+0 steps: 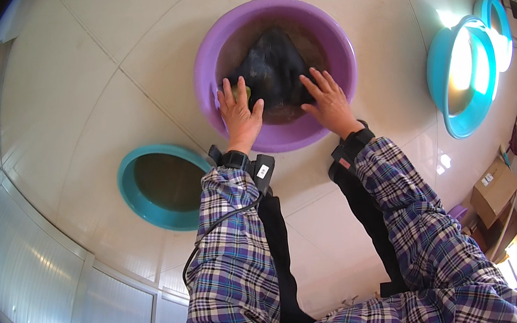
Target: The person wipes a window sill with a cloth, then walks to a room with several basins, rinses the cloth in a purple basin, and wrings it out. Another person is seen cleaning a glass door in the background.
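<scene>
On the shiny cream tile floor (pixel 132 106), in front of the person, sits a big round purple plastic tub (pixel 291 138) with cloudy brown water inside. A wet, dark black piece of cloth (pixel 273 70) lies in the middle of the tub, bunched up, with part of it poking out of the water. The left hand (pixel 242 119) is over the near left side of the tub, with its fingers spread out and not gripping. A small yellow-green thing (pixel 247 92) peeks out by those fingers, but most of it is hidden, and I can't tell if the hand touches it. The right hand (pixel 330 104) is over the near right side, also let go, with its fingers spread toward the cloth; I can't tell if they touch it. Both arms have plaid sleeves (pixel 232 257) and black bands (pixel 235 159) at the wrists. To the left, near the purple tub, is a smaller round teal plastic tub (pixel 139 205) with brown water in it. Well apart on the right, a bright blue plastic tub (pixel 440 80) stands in the sunshine, and a brown cardboard box (pixel 495 191) sits farther down by the wall.
</scene>
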The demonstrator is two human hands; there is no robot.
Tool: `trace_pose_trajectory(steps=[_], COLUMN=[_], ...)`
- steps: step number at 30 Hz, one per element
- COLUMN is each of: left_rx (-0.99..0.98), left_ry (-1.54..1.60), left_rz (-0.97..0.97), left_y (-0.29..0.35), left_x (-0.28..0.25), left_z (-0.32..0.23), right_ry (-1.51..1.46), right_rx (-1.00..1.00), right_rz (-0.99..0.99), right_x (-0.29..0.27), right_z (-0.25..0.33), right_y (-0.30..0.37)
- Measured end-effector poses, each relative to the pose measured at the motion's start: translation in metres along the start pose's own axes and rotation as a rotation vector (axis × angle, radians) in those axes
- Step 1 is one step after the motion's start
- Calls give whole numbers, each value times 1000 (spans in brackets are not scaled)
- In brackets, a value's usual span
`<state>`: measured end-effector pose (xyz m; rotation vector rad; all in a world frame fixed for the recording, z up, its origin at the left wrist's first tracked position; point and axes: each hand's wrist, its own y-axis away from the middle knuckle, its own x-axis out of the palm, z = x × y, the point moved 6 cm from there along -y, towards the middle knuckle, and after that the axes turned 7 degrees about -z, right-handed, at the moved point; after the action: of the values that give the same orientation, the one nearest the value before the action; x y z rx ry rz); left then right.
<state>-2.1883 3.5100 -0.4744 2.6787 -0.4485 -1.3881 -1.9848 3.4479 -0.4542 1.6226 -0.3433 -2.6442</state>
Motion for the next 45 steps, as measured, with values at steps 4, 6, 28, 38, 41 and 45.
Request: trace_pose_trajectory(steps=[4, 6, 28, 38, 41, 45], left_rx=[-163, -177, -698, -857, -933, -660], left_ry=[79, 429, 1012, 1420, 1492, 1393], left_rz=[186, 107, 66, -30, 11, 11], left_y=[-1, -3, 20, 36, 33, 29], left_x=[28, 7, 25, 16, 21, 3], left_z=[-26, -32, -61, -42, -47, -59], right_ry=[67, -197, -639, -1029, -940, -912], right_rx=[-68, 20, 414, 521, 414, 508], right_rz=[56, -67, -247, -57, -72, -183], right_x=[4, -4, -33, 4, 3, -13], right_z=[13, 14, 34, 34, 57, 27], right_y=[-1, -9, -36, -28, -24, -23])
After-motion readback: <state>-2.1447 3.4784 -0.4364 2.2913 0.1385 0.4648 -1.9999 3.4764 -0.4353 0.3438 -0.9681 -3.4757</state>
